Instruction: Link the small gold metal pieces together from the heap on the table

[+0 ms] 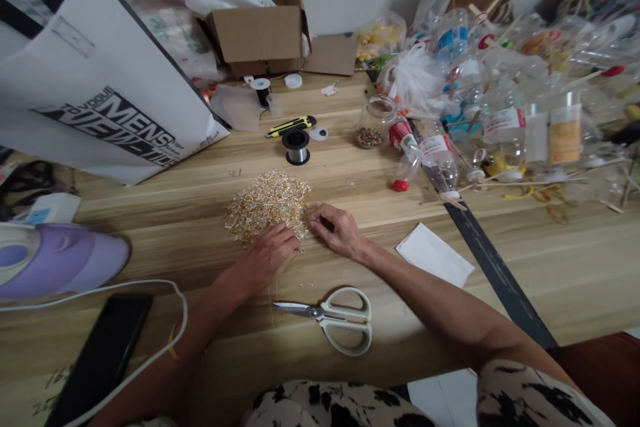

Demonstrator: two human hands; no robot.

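Note:
A loose pile of small gold and clear beads or pins (267, 197) lies at the middle of the wooden table. My left hand (271, 247) rests on the pile's near edge, fingers curled together and pointing down; what they hold, if anything, is hidden. Just right of the pile, my right hand (336, 230) is closed in a pinch, thumb against forefinger, on something too small to make out. A faint thread seems to hang below my left hand. A short row of tiny beads (306, 285) lies nearer me, above cream-handled scissors (345, 320), which point left.
Behind the pile stand a wire spool (297, 147), a yellow-black utility knife (290, 125) and a bead jar (370, 137). Plastic bottles (500, 127) crowd the right. A white bag (115, 93), purple appliance (75, 260) and phone (100, 360) are left; folded paper (435, 255) lies right.

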